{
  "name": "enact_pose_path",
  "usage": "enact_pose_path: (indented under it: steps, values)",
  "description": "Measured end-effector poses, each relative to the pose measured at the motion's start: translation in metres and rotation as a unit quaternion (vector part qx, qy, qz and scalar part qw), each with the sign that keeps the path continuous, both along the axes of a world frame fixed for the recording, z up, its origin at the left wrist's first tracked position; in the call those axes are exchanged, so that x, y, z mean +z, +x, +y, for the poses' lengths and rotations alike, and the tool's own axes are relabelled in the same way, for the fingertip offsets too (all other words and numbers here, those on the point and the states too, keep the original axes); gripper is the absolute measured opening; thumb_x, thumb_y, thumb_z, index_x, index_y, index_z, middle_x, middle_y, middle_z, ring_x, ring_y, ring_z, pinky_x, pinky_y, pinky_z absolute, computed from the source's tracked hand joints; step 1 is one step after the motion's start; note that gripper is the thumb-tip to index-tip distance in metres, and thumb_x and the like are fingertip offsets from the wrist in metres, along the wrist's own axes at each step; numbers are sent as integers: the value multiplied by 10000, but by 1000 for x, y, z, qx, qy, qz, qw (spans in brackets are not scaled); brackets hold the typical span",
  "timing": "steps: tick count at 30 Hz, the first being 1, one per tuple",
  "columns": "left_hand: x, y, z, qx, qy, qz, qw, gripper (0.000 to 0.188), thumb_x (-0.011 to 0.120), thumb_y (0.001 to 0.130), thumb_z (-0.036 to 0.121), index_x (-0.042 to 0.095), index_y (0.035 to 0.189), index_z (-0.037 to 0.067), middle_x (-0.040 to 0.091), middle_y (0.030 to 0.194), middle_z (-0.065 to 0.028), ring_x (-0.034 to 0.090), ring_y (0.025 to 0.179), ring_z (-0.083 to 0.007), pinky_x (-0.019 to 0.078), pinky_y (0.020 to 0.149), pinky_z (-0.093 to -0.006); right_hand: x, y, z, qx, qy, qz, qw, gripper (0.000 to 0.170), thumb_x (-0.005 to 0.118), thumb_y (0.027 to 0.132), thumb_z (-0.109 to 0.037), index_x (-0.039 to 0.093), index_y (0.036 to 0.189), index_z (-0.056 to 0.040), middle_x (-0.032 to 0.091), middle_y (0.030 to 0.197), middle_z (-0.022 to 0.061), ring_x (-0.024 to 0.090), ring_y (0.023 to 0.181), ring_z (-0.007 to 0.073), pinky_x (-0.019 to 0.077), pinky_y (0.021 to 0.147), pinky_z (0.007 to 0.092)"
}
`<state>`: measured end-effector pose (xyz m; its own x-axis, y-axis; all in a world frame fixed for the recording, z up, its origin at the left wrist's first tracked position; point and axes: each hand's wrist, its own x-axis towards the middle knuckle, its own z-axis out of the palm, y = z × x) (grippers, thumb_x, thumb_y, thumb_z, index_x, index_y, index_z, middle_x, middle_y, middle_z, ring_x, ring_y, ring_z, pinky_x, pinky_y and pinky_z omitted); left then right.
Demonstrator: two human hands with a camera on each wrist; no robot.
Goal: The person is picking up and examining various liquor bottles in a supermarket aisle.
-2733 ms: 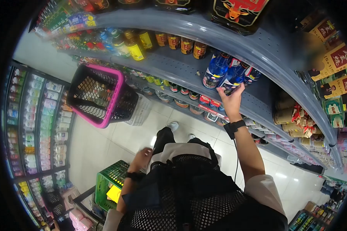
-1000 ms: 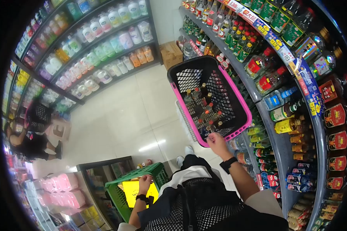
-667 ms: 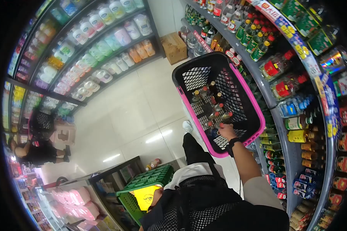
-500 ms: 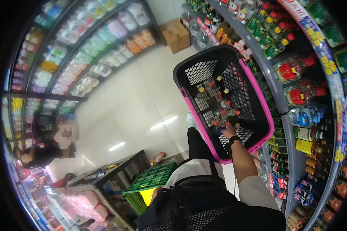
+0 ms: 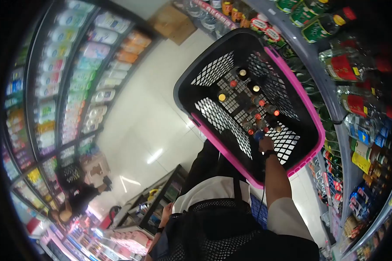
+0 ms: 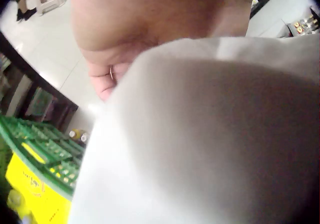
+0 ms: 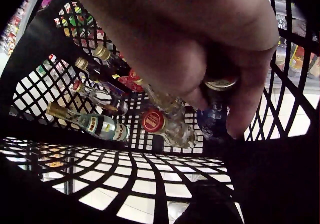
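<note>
A deep black mesh basket with a pink rim [image 5: 297, 85] stands beside the shelf, with several small bottles upright or leaning on its floor. My right hand [image 5: 266, 144] reaches down inside it and grips a small dark blue glass bottle [image 7: 213, 118] near its cap, thumb and fingers on either side. Beside that bottle in the right wrist view are a clear bottle with a red cap [image 7: 175, 131] and a labelled clear bottle with a gold cap [image 7: 102, 125]. My left hand [image 5: 166, 214] hangs by the white shirt [image 6: 200, 129], which partly hides its fingers.
Bottle shelves [image 5: 338, 117] run close along the basket's right side. Shelves of toiletries [image 5: 61, 78] line the left. A green crate [image 6: 45, 156] holding something yellow is near my left side. A cardboard box [image 5: 172, 24] lies beyond the basket; another person [image 5: 80, 198] is at lower left.
My right hand has gone from the blue bottles on the shelf down into the basket with one of them. The head view has turned and come nearer the basket. My left hand moved against the shirt.
</note>
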<state>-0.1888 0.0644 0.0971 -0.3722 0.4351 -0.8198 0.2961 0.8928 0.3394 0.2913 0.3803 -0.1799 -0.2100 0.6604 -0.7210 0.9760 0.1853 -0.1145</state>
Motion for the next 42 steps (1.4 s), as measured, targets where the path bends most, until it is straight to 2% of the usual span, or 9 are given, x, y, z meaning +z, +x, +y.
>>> enact_pose_path:
  steps: [4,9,10,13,20,25,34,36,42]
  values:
    - [-5,-30,97,-78,-9,10,997,386,525,997,316,638,885,-36,659,744,-155,633,703,-199,472,652,-371,63,-3,44,4,-120,-24,992,183,653,803,-190,748,883,-55,726,880,130,716,864,308,590,766,405]
    - [7,-27,247,-175,38,-22,984,389,536,993,300,634,845,-46,670,775,-190,650,693,-236,488,643,-362,189,-14,74,-435,-37,64,897,235,542,846,-135,699,793,32,689,689,226,703,573,280,592,604,393]
    - [7,-22,274,-190,51,-31,980,389,536,993,300,634,845,-46,670,775,-190,650,693,-236,488,643,-362,190,0,73,-221,-29,12,975,198,588,791,-143,696,741,15,690,660,163,699,559,258,584,586,356]
    - [14,-2,354,-317,135,-86,935,333,572,973,264,632,853,-41,666,805,-182,651,691,-270,497,638,-368,269,-6,74,-383,86,64,917,249,518,821,-168,718,831,-19,673,642,165,680,508,240,580,558,359]
    - [59,91,483,-513,343,-310,723,199,676,906,206,629,948,17,645,881,-124,662,808,-266,531,706,-348,516,-89,68,-398,221,70,888,245,656,776,-151,753,984,-65,676,859,236,666,764,392,544,718,441]
    - [143,142,499,-542,516,-310,586,629,834,759,240,551,1282,33,499,1331,-170,514,1235,-309,448,1014,-381,617,-135,43,-413,278,159,853,265,725,774,-89,749,1037,-78,696,857,191,668,691,339,520,624,384]
    - [180,190,500,-662,371,-450,471,796,880,702,195,480,1374,48,618,1238,-144,635,1099,-256,492,980,-373,635,-150,2,-469,482,263,692,747,801,757,-107,464,1422,-65,674,753,85,603,592,150,521,647,279]
    - [179,211,478,-605,295,-535,510,765,888,707,174,493,1349,41,617,1224,-96,608,1090,-178,486,957,-337,622,-142,-9,-536,499,331,595,819,816,769,-131,387,1460,-35,687,864,84,643,731,149,534,745,294]
    - [203,310,407,-564,120,-614,539,703,835,784,110,447,1367,46,597,1245,-43,576,1104,-125,479,963,-312,592,-75,-96,-554,517,316,570,882,784,830,-218,252,1508,-27,564,1308,246,607,1134,320,498,942,407]
